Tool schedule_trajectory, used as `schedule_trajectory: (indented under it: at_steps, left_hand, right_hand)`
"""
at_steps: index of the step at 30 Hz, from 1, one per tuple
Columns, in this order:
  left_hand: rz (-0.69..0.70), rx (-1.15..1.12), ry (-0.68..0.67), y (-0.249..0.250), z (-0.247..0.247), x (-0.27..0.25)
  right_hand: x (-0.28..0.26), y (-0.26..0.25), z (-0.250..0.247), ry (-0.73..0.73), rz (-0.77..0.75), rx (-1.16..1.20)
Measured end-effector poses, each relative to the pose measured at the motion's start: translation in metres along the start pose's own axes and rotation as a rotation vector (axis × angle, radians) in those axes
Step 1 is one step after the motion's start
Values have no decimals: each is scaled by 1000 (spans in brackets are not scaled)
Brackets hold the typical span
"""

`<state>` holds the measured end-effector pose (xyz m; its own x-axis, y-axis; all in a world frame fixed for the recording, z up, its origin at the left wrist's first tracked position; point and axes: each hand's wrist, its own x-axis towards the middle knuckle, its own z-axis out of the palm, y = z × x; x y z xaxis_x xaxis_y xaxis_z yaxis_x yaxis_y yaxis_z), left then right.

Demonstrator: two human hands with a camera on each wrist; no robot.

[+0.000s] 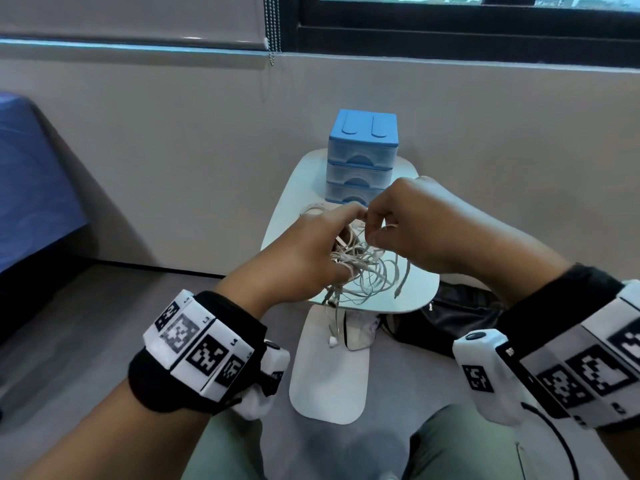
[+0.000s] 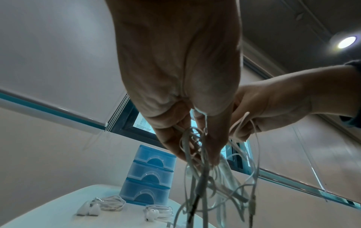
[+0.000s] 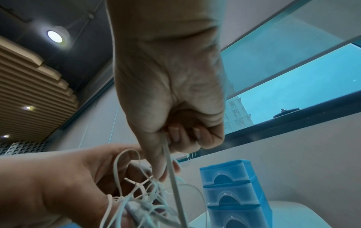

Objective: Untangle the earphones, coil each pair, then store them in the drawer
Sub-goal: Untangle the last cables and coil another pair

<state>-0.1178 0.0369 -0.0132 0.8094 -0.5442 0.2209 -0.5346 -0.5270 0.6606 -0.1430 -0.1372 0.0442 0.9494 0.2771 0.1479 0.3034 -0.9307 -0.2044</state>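
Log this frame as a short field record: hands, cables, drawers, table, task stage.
left hand: grips the tangled earphones, held above the table
right hand: fingers pinch one cable pulled from the tangle
coiled pairs: two lie on the table before the drawer unit
drawers: three, all closed
stage: untangling; nothing stored yet

A tangled bunch of white earphones (image 1: 360, 268) hung above the bench; two coiled white pairs (image 2: 109, 204) lay before the closed blue three-drawer box (image 1: 362, 157)
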Motion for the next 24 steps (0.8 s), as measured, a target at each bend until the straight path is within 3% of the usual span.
schedule_trajectory:
  at_steps: [8,17,24]
  left_hand:
    - [-53,-104,-43,0,-12,8]
    - [-110,-221,-141,4,-22,11]
    - [-169,-373,-228,12,-30,7]
  right_hand:
    - [6,5,11,78,58,166]
    - [3,8,14,14,91,246]
    - [-2,18,20,13,134,440]
